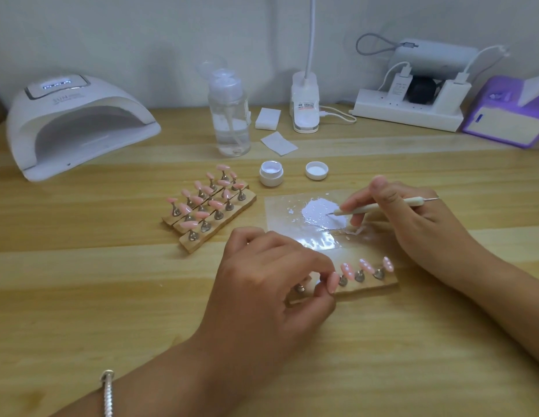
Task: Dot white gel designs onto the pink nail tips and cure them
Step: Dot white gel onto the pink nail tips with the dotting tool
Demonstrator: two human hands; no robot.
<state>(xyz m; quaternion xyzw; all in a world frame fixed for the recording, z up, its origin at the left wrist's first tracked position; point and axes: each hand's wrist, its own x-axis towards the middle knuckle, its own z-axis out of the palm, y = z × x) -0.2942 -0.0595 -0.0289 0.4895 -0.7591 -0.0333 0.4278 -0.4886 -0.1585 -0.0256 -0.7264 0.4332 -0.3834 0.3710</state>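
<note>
The left hand [271,284] pinches a plain pink nail tip [334,282] on the near wooden holder strip [370,289], beside three dotted ones [366,265]. Further back, the right hand [412,218] grips a slim white dotting pen [382,207], tip in the white gel puddle [318,212]. Looks like she's loading gel; next up is steady dots on that tip, then the white curing lamp [75,121] at the back.

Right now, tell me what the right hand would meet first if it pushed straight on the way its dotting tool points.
The white gel puddle on the clear sheet: the right hand aims the dotting tool leftward, and its tip sits over the puddle, though actual contact is hard to judge.
</note>
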